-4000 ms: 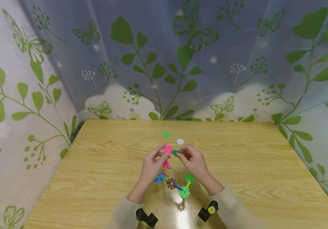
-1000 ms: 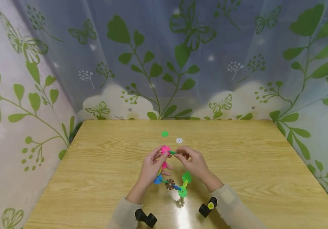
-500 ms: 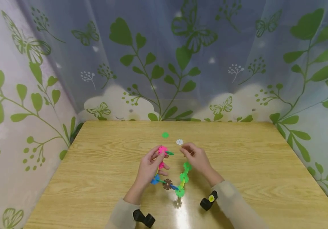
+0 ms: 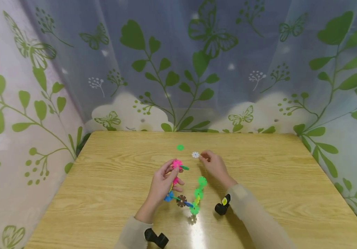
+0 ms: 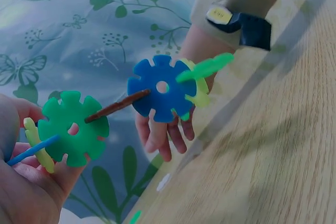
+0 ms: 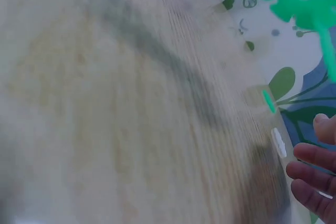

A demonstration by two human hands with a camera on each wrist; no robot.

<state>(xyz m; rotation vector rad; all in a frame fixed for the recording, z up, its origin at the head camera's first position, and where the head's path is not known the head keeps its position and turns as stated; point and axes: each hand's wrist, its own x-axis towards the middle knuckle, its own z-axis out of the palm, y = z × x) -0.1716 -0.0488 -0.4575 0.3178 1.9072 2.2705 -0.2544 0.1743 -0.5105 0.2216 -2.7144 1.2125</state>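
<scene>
In the head view my left hand (image 4: 160, 183) pinches a pink snowflake disc (image 4: 177, 164) between thumb and fingers. That disc belongs to a chain of interlocking discs curving below the hand, including a blue disc (image 4: 169, 196), a brown disc (image 4: 181, 201) and green ones ending at a green disc (image 4: 202, 181). A dark green disc (image 4: 185, 167) juts from the pink one, edge-on. My right hand (image 4: 214, 166) holds nothing and reaches beside a loose white disc (image 4: 195, 155) on the table. The right wrist view shows its fingers (image 6: 310, 174) loosely bent, near the white disc (image 6: 279, 143).
A loose green disc (image 4: 180, 147) lies behind the white one on the wooden table (image 4: 119, 166). A curtain (image 4: 178, 69) printed with leaves and butterflies hangs at the table's back edge. Each wrist wears a black camera mount (image 4: 157, 238).
My right hand has let go of the dark green disc and moved right and forward to the white disc. The chain's green end hangs free. My left hand, still pinching pink, has shifted slightly left.
</scene>
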